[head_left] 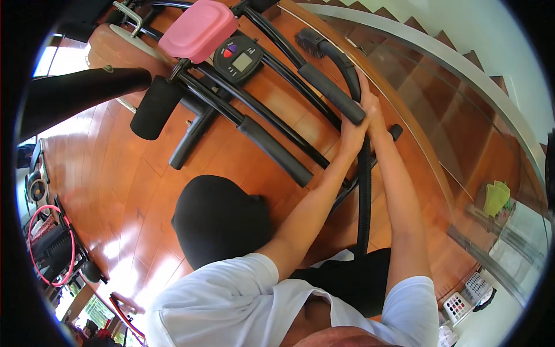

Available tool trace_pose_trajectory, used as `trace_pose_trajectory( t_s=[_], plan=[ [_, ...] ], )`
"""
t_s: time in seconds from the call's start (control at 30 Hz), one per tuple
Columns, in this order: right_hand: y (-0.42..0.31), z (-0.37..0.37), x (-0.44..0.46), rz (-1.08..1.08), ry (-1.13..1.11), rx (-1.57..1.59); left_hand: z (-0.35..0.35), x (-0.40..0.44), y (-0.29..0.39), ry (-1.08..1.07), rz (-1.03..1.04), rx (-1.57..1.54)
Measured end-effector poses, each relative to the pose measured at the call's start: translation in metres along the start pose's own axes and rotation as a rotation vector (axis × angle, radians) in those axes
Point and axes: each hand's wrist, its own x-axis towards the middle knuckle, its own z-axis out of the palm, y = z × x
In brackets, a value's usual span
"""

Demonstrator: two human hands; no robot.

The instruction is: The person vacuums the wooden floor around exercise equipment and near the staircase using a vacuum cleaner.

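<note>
A black vacuum hose [363, 191] runs up from my lap to a curved black handle tube [346, 68] that ends in a brush head [310, 41] near the wooden floor edge. Both my hands are on this tube. My left hand [354, 130] wraps round it at the lower part, beside the foam grip [332, 94] of an exercise machine. My right hand [370, 99] holds it just above and to the right, with its fingers reaching along the tube. The fingers are partly hidden by the tube and the foam grip.
The exercise machine's bars [272, 124], round display [238, 58] and pink pad [199, 30] fill the upper middle. A glass panel [439, 110] and stairs curve along the right. White baskets [458, 306] stand at lower right, a pink hoop [73, 254] at left.
</note>
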Motion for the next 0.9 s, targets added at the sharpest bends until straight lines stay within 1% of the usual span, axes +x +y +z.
trace_pose_trajectory(
  t_s=[0.1, 0.2, 0.3, 0.33, 0.4, 0.53, 0.63, 0.7, 0.83, 0.9],
  plan=[
    [-0.009, 0.002, 0.019, -0.003, -0.024, -0.048, -0.003, -0.010, -0.010, 0.026, 0.200, -0.132],
    [-0.016, 0.008, 0.039, -0.074, -0.009, -0.086, -0.015, -0.010, -0.006, -0.060, 0.109, -0.139],
    [-0.017, 0.013, 0.053, -0.139, 0.006, -0.140, -0.017, -0.014, 0.006, -0.057, 0.060, -0.158],
    [-0.017, 0.013, 0.055, -0.152, 0.008, -0.162, -0.017, -0.015, 0.010, -0.041, 0.054, -0.113],
    [-0.019, 0.016, 0.060, -0.105, -0.008, -0.168, -0.016, -0.016, 0.014, -0.011, 0.042, -0.028],
    [-0.023, 0.019, 0.068, -0.024, -0.020, -0.184, -0.011, -0.016, 0.012, 0.020, 0.083, -0.001],
    [-0.018, 0.029, 0.072, -0.190, 0.128, -0.398, -0.012, -0.015, 0.009, 0.015, 0.070, -0.022],
    [-0.014, 0.031, 0.071, -0.195, 0.142, -0.420, -0.012, -0.013, 0.005, 0.000, 0.073, -0.012],
    [-0.006, 0.025, 0.057, -0.263, 0.188, -0.365, -0.016, -0.007, 0.002, -0.118, 0.061, -0.004],
    [-0.002, 0.016, 0.044, -0.192, 0.148, -0.396, -0.016, -0.007, 0.010, -0.185, 0.042, 0.015]
  ],
)
